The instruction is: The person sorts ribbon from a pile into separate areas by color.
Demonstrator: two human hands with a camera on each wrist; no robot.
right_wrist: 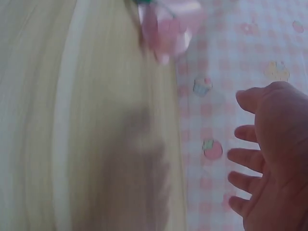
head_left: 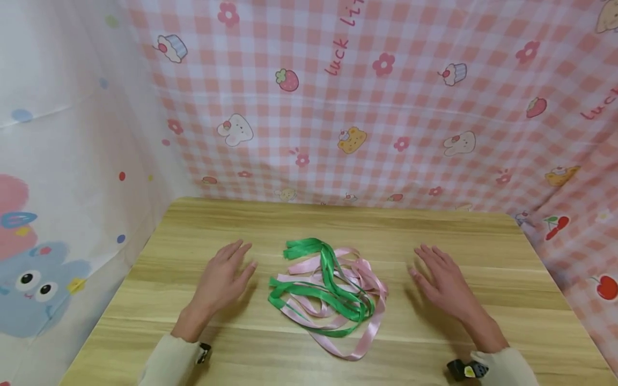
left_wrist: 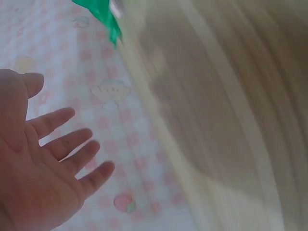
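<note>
A loose heap of ribbons lies in the middle of the table, a green ribbon [head_left: 333,268] tangled over a pink ribbon [head_left: 374,329]. To the left of the heap is my left hand [head_left: 223,277], its fingers extended and apart from the ribbons. My right hand [head_left: 445,281] is on the other side, fingers also extended, holding nothing. In the left wrist view the left hand [left_wrist: 53,154] has its fingers spread, with an end of the green ribbon [left_wrist: 103,17] at the top. The right wrist view shows the right hand [right_wrist: 276,154] and part of the pink ribbon [right_wrist: 168,29].
The wooden table [head_left: 232,220] has its far edge against a pink checked cloth [head_left: 309,118] printed with small pictures. A white cloth [head_left: 63,134] with cartoon figures hangs at the left. Dark straps show at both wrists, beside the pale sleeves [head_left: 169,360].
</note>
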